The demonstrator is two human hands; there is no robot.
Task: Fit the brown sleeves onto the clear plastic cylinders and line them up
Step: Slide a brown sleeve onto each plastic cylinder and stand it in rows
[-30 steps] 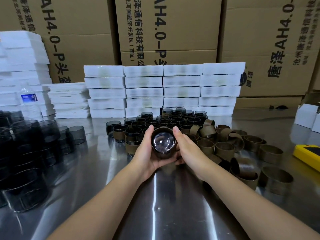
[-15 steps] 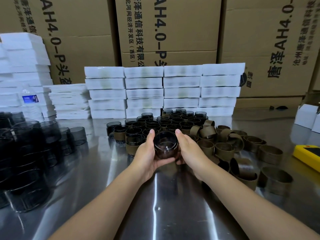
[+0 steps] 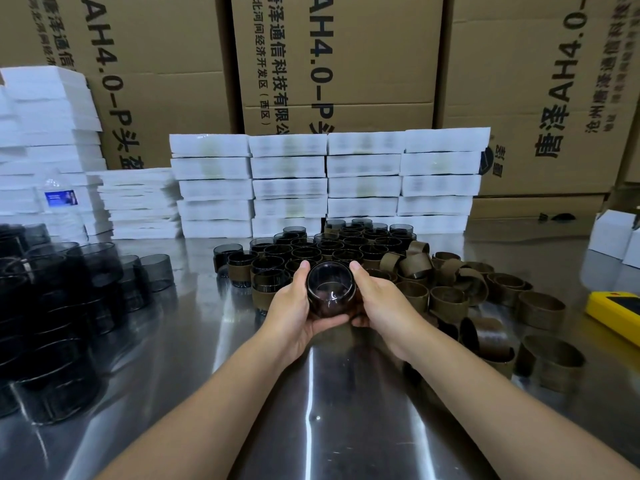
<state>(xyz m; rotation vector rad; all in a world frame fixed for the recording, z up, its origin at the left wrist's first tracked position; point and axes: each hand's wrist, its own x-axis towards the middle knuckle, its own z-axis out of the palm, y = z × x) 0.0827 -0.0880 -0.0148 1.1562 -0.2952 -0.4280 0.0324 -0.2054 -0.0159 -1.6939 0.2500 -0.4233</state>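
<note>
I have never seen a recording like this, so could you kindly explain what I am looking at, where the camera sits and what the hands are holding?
There is no machine here: a person works with bare hands. The one camera is worn on the head and looks forward and down, so both forearms reach in from the bottom edge. The left hand and the right hand grip one clear cylinder between them, a round end turned toward the camera. Below is a shiny steel table. Loose brown sleeves lie heaped on the right, bare cylinders are piled on the left, and sleeved cylinders stand grouped just behind the hands. Farther back are stacked white boxes and cardboard cartons.
</note>
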